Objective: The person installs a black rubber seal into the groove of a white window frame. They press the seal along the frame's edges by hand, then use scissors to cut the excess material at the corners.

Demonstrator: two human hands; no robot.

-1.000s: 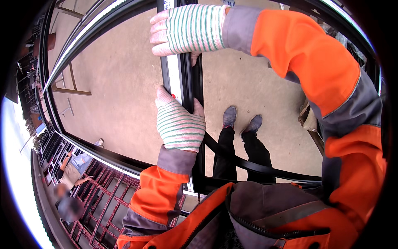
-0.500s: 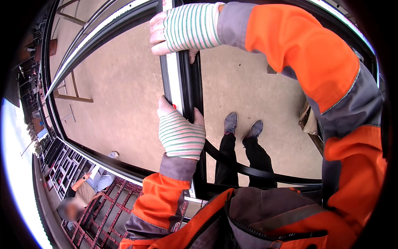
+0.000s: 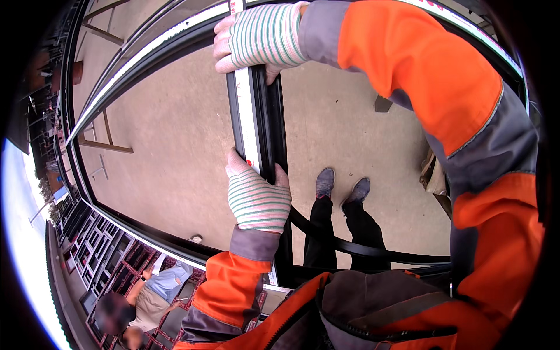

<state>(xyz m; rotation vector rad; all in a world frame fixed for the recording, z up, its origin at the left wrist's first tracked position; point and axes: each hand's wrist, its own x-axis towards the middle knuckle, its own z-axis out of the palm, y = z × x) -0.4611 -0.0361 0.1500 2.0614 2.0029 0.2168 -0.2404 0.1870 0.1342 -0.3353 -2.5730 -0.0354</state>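
Observation:
A crossbar of a large black frame, faced with white film, runs away from me below my hands. My right hand, in a glove with green and white stripes, is closed over its far end, fingers on the left side and thumb on the right. Nearer to me, my left hand in a matching glove grips the same bar, digits showing along both sides. From beside that hand a loose black flexible strip curves off to the right. My palms hide the bar beneath them.
The frame's outer rails surround the bar. My shoes stand on the concrete floor seen through the opening. At lower left, another person is beside dark red lattice frames. A brown wrapped bundle lies at right.
The view has shifted slightly, so the bar sits lower. My right hand has slid a little farther along it; my left keeps its place. The other person has moved rightward.

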